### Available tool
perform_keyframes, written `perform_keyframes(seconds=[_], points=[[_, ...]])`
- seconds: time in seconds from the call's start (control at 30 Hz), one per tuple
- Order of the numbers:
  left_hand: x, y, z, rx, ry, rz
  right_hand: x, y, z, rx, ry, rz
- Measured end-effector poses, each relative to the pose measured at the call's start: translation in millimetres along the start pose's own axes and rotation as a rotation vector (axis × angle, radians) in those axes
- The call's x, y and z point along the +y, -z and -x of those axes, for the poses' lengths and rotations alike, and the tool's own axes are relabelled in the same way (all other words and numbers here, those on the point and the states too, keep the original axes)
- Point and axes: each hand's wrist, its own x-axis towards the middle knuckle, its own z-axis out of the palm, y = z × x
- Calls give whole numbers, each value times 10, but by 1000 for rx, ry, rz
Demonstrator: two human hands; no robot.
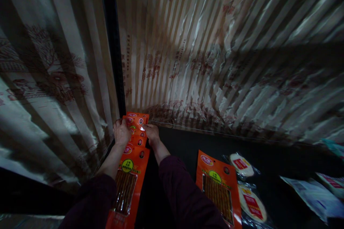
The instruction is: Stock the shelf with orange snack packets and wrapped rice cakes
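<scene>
So both hands are up at the far end of an overlapping row of flat orange plastic packets (138, 142), a little left of centre in the frame, tucked in the corner by a dark upright post (111, 43). The left hand (122, 132) has its fingers curled over the left edge of the upper packet (137, 121); the right hand (152, 134) pinches the right edge, thumb on the front. Can't see how the fingers sit behind it, tbh.

Nearest packet in that row, the long orange one with a clear window full of brown sticks (127, 186), lies at lower left, under the left forearm. Another orange windowed packet (218, 193) sits alone on the black shelf surface (182, 143), lower middle, right beside two round, pale, clear-wrapped packs with red labels (251, 204).

What could go wrong? I'd say these slick packets could slide over each other, so a shove on the upper one might fan out the row. Pushing too far back could crumple its top against the striped, printed sheeting (215, 61) behind. And that dark purple right sleeve (185, 189) hangs close to the lone packet, so a careless elbow might nudge it.
</scene>
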Motion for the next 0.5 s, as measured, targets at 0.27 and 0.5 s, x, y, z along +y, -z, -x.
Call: perform_keyframes(seconds=[0.27, 0.5], points=[[22, 116, -14, -105, -44, -89, -44, 27, -42, 75, 78, 234], [110, 353, 276, -212, -78, -208, -176, 29, 79, 121, 162, 507]])
